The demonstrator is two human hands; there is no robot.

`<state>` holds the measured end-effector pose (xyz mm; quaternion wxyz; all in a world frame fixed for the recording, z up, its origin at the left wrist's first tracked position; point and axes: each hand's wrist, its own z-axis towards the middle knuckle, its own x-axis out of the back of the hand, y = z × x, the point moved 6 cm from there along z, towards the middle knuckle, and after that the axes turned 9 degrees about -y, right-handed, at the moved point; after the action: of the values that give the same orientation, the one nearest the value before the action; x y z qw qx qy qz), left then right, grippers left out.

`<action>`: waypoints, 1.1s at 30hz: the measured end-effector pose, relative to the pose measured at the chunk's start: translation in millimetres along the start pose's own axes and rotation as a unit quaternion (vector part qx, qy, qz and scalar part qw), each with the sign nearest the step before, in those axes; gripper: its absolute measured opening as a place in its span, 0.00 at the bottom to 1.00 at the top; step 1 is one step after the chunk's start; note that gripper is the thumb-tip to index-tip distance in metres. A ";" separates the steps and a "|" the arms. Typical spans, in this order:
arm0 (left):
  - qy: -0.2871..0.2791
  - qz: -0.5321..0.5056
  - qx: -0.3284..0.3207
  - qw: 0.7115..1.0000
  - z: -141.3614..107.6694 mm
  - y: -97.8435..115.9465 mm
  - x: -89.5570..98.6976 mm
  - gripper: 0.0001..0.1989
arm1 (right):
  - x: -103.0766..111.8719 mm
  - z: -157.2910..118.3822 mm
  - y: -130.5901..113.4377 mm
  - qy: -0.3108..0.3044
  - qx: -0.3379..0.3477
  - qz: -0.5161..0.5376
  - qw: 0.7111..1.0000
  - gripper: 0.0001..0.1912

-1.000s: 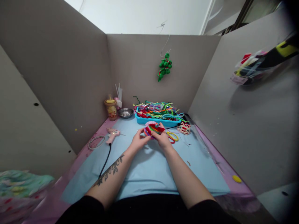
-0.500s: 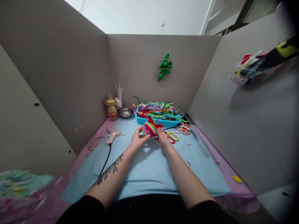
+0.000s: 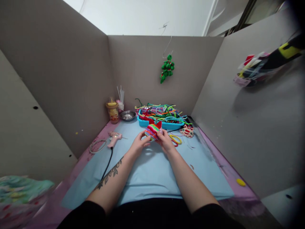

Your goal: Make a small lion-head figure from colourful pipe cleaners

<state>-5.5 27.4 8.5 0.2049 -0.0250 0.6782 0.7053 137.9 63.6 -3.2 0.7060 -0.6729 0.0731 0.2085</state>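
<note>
A rainbow-striped fuzzy ball (image 3: 153, 131) with two red pointed pieces on top is held above the blue table cover (image 3: 152, 171). My left hand (image 3: 140, 142) grips its left side, fingers behind and thumb in front. On the right side, my right hand (image 3: 165, 140) is closed on the same ball. Just beyond it stands a blue tray (image 3: 162, 124) heaped with colourful pipe cleaners (image 3: 166, 113). Scissors with yellow and red handles (image 3: 176, 139) lie right of my right hand.
A pink glue gun (image 3: 114, 139) with a black cord lies at left. Behind it are a brown cup (image 3: 112, 112), a metal bowl (image 3: 128, 115) and white sticks (image 3: 121, 94). A red-and-white piece (image 3: 187, 131) lies right; a green ornament (image 3: 167, 68) hangs behind.
The striped ball has turned in my hands, so both red points now stand up along its top. My fingers have shifted slightly around it.
</note>
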 end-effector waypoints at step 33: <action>0.019 -0.084 0.004 0.996 3.0 1.1 3.6 0.31 | 2.8 -0.7 -12.7 0.006 0.091 -0.063 0.994 0.27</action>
<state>-8.4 31.3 8.7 0.2510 -0.0945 0.6798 0.6826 145.6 63.3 7.4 0.7754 -0.6105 0.0539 0.1523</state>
